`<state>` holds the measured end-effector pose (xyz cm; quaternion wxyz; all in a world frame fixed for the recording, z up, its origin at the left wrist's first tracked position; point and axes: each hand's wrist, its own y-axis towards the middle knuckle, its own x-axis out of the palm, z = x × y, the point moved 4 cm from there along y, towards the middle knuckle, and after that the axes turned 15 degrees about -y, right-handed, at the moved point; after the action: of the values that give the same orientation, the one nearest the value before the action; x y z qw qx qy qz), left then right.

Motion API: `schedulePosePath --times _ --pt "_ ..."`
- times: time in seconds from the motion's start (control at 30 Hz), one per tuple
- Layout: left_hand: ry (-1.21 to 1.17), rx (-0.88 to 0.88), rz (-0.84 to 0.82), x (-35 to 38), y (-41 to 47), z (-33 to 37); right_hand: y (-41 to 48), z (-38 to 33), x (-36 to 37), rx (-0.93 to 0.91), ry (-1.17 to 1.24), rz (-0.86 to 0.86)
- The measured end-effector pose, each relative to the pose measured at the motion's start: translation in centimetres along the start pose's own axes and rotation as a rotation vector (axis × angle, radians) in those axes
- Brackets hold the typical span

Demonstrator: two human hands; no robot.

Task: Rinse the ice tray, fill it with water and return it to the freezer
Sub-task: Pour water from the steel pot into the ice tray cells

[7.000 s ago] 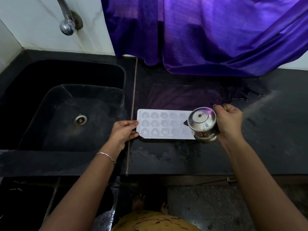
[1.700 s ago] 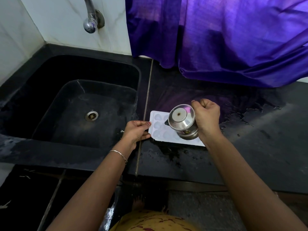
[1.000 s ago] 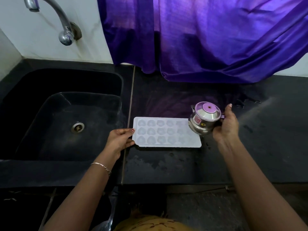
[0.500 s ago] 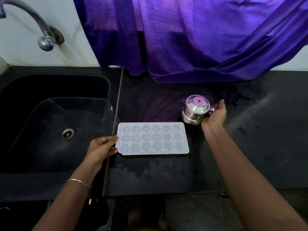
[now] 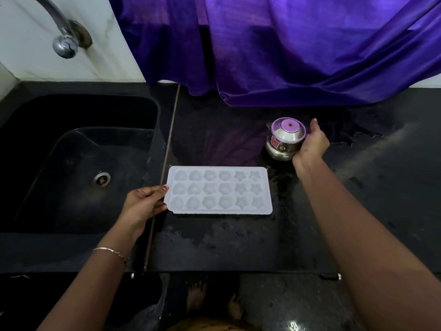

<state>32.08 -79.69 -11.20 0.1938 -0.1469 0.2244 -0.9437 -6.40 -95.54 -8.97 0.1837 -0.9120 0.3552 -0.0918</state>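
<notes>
Ice tray [image 5: 219, 190] lies flat on the wet black surface [image 5: 214, 244], just to the right of the sink [image 5: 78, 244]. The left hand [image 5: 144, 204] pinches the left edge of the tray, with the thumb on top and the fingers curled at the edge. The right hand [image 5: 311, 145] has its fingers curled around the side of a small steel pot [image 5: 284, 142]. This pot stands upright on the surface, near the far right corner of the tray. A purple cloth [image 5: 286, 51] hangs behind.
</notes>
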Motion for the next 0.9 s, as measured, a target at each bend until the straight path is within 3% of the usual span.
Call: schedulePosePath --times 0.3,0.47,0.57,0.7,0.9 --pt "0.002 0.006 -0.014 0.1 -0.4 0.3 -1.2 -0.6 -1.8 -0.084 -0.236 0.014" --pt "-0.011 0.007 -0.014 0.2 -0.4 0.3 -4.1 0.9 -4.8 -0.263 -0.338 0.152" --pt "-0.017 -0.003 -0.014 0.1 -0.3 0.3 -7.2 3.4 -5.9 -0.353 -0.514 -0.025" --pt "-0.013 -0.011 -0.018 0.0 -0.1 0.2 -9.8 6.3 -5.8 -0.339 -0.750 -0.248" --pt "-0.019 -0.006 0.001 0.4 -0.4 0.4 -12.4 7.3 -4.8 -0.418 -1.021 -0.228"
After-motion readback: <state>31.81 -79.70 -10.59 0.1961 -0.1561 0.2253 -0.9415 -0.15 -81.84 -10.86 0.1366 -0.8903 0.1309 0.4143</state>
